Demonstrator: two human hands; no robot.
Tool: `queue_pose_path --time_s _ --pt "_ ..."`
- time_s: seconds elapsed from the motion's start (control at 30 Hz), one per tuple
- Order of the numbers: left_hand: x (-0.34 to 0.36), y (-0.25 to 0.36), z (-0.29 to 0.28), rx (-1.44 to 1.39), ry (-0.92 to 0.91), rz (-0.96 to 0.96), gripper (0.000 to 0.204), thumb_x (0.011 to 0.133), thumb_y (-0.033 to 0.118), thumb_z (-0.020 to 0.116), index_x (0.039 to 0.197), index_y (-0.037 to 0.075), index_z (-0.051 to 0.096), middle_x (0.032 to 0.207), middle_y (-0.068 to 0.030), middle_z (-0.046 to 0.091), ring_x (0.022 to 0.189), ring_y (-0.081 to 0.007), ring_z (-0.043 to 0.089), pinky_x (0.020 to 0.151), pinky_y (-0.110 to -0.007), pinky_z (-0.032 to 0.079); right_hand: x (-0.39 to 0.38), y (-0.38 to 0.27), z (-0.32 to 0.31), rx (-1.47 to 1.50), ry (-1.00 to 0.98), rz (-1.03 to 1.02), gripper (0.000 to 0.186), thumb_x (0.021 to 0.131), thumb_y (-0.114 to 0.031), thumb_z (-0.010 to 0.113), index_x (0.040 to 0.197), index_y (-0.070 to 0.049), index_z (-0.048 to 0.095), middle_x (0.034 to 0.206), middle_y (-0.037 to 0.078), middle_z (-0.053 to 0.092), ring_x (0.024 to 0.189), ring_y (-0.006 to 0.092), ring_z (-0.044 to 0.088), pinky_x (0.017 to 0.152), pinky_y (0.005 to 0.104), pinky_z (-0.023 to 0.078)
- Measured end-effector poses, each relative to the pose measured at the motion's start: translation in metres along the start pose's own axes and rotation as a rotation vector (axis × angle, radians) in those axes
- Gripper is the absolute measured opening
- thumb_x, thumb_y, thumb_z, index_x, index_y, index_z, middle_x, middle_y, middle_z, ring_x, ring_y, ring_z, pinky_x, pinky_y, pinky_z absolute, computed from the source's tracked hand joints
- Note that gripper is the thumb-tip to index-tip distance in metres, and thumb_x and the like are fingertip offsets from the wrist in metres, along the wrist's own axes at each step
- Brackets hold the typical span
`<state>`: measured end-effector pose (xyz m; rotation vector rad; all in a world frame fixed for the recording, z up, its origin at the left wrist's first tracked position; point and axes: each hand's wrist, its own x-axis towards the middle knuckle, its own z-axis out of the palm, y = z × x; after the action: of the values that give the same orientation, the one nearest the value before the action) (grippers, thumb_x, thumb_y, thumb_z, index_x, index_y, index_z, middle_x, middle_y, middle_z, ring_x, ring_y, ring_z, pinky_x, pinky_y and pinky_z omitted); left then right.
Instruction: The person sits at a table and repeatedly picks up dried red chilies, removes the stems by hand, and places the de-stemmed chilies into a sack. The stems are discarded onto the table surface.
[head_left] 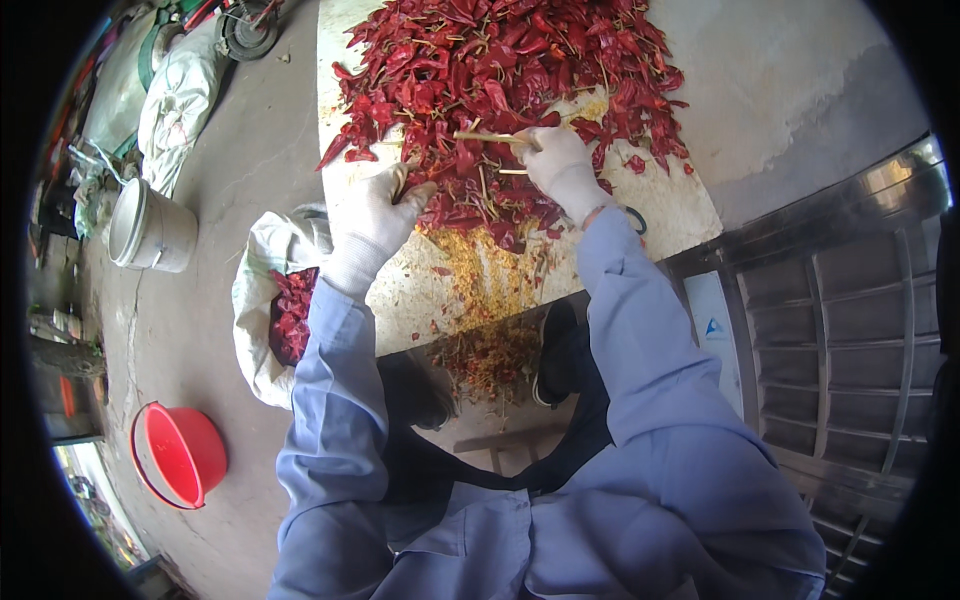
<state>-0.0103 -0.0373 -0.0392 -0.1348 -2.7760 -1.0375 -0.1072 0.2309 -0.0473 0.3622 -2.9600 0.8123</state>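
Right, I'm looking down at the dried red peppers (pixel 500 70), heaped across the far half of a pale board (pixel 690 215); they're glossy, deep red and wrinkled, some with straw-coloured stems poking out; yellow seeds (pixel 465 265) spill toward the near edge. The right hand (pixel 563 168), in a white glove, is over the heap with its thumb and fingers pinching a pale stick (pixel 488 137); a second pale length (pixel 512 172) shows just below, and I can't tell whether the two join. The left hand (pixel 368 225), gloved too, is at the heap's near left edge, fingers curled and thumb pointing inward; whether those tips pinch anything, I can't tell.

Containers now: a white sack (pixel 255 340) sits open left of the board, with more red peppers (pixel 290 315) inside; a red bucket (pixel 190 455) stands nearer me, and a whitish bucket (pixel 165 235) farther off, its contents unclear from here.

Farther out, I've got bulging pale sacks (pixel 180 110) and a wheel (pixel 250 32) at upper left; a metal grille (pixel 840 340) fills the right; the left sleeve (pixel 335 400) hides part of the open sack, and the right hand blocks some peppers.
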Motion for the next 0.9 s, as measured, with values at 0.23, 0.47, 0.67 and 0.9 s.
queue_pose_path --time_s 0.23,0.47,0.67,0.9 --pt "0.006 0.018 -0.002 -0.367 0.087 -0.13 0.021 0.098 0.019 0.072 0.103 -0.001 0.071 0.069 -0.0019 0.065 0.05 -0.0071 0.054 0.045 -0.025 0.042 -0.007 -0.007 -0.014 0.514 -0.002 0.033 0.023 0.098 -0.011 0.067 0.118 -0.002 0.073 0.096 0.015 0.076 0.083 0.0176 0.074 0.074 0.0304 0.056" --pt "0.003 0.052 -0.008 -0.904 0.073 -0.316 0.021 0.098 0.022 0.071 0.101 0.001 0.073 0.054 -0.0038 0.061 0.037 -0.0095 0.052 0.037 -0.024 0.037 -0.026 -0.025 -0.015 0.56 0.097 -0.191 0.024 0.094 -0.017 0.074 0.113 -0.004 0.076 0.1 0.017 0.076 0.088 0.0262 0.075 0.078 0.0328 0.056" --pt "0.005 0.065 -0.012 -0.994 0.068 -0.269 0.015 0.095 0.012 0.071 0.096 -0.002 0.072 0.063 -0.0054 0.066 0.038 -0.0096 0.05 0.036 -0.024 0.035 -0.029 -0.036 -0.018 0.586 0.117 -0.25 0.022 0.094 -0.015 0.074 0.112 -0.003 0.075 0.103 0.016 0.076 0.089 0.0227 0.074 0.079 0.0315 0.056" --pt "0.001 0.07 -0.015 -1.164 -0.02 -0.342 0.011 0.094 0.006 0.067 0.1 -0.002 0.069 0.072 -0.0078 0.069 0.043 -0.0101 0.053 0.039 -0.023 0.038 -0.034 -0.052 -0.014 1.286 -0.078 -0.066 0.022 0.098 -0.002 0.067 0.118 0.003 0.071 0.106 0.007 0.076 0.089 0.0124 0.07 0.081 0.0267 0.056"
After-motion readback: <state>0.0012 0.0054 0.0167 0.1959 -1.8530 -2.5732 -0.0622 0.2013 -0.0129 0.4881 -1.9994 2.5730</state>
